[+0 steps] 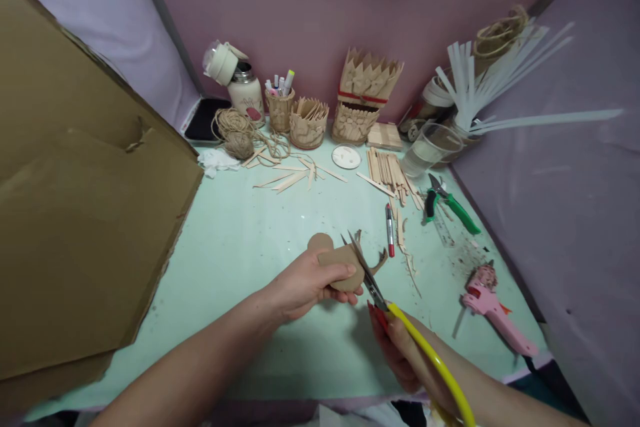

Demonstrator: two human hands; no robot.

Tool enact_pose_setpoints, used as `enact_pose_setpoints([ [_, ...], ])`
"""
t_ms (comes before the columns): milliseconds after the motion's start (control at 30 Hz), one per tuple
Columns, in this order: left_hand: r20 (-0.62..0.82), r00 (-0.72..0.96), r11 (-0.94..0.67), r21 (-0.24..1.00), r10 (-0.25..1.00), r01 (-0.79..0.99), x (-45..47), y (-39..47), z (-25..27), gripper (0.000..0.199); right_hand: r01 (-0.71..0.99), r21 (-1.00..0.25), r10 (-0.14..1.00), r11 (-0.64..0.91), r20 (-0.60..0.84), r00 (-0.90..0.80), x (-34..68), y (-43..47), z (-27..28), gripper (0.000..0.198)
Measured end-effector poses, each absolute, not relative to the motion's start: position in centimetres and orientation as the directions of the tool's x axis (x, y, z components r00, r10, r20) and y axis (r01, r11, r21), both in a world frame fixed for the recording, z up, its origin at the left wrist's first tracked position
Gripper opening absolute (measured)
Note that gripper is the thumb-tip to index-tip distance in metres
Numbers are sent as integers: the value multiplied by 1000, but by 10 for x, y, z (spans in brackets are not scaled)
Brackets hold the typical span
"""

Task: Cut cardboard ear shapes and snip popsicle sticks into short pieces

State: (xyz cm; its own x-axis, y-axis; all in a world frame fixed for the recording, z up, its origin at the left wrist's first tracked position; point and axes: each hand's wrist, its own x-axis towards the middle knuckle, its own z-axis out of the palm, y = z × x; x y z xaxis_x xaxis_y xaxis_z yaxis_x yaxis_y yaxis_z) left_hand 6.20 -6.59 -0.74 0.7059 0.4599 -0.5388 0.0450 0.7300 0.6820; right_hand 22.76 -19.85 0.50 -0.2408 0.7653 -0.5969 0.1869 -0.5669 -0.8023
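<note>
My left hand grips a small piece of brown cardboard, thumb on top and fingers beneath. In my right hand is a pair of scissors with yellow handles. The blades stand apart, with the cardboard's right edge between or against them. A rounded cardboard piece lies just behind my left hand. Curled cardboard offcuts show beyond the blades. Part of the cardboard is covered by my left thumb.
A large cardboard sheet stands at the left. A pink glue gun and green-handled pruning shears lie right. A red marker, wooden sticks, twine and stick-covered cups occupy the table's back half.
</note>
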Motion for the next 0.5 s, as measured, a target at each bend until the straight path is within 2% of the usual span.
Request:
enact_pose_setpoints([
  [133, -515, 725, 721, 692, 457, 36, 60, -65, -8, 29, 127, -793, 756, -596, -607, -247, 226, -199, 5, 54],
  [300, -503, 741, 719, 694, 445, 40, 58, -64, -5, 30, 243, -772, 755, -588, -631, -178, 226, -196, 11, 57],
  [500, -512, 707, 713, 701, 487, 16, 61, -63, -2, 30, 291, -789, 785, -542, -598, -161, 227, -192, 15, 56],
])
